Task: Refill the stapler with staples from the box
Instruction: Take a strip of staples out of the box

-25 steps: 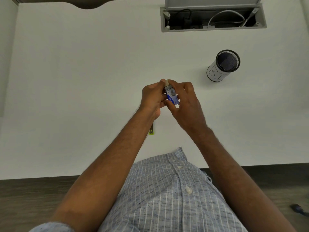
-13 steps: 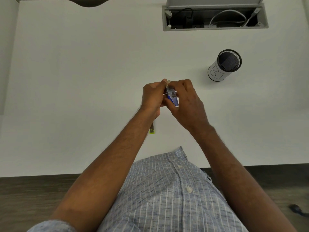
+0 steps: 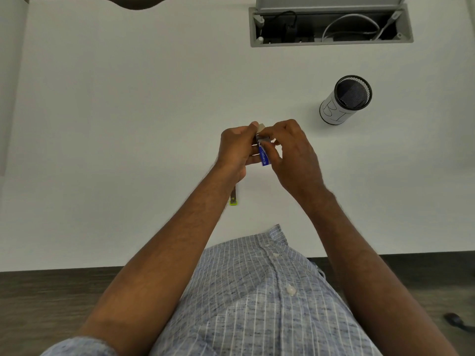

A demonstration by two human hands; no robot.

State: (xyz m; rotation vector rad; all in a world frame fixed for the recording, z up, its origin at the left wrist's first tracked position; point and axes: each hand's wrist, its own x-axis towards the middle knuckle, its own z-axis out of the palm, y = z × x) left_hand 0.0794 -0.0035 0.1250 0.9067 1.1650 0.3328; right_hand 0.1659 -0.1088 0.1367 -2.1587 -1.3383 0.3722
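A small blue staple box (image 3: pixel 264 155) is held above the white desk (image 3: pixel 128 124) between both hands. My left hand (image 3: pixel 237 150) grips its left side. My right hand (image 3: pixel 295 152) pinches the box's far end, where a pale inner part (image 3: pixel 261 126) sticks out. The stapler (image 3: pixel 234 196), grey with a lime-green end, lies on the desk under my left wrist and is mostly hidden by it.
A black mesh pen cup (image 3: pixel 345 100) with a white label stands to the right. An open cable tray (image 3: pixel 331 25) with wires is set into the desk's far edge. The desk's near edge runs in front of my striped shirt.
My right fingers have shifted toward the far end of the box and the pale inner part shows a little more. Both hands otherwise stay in place.
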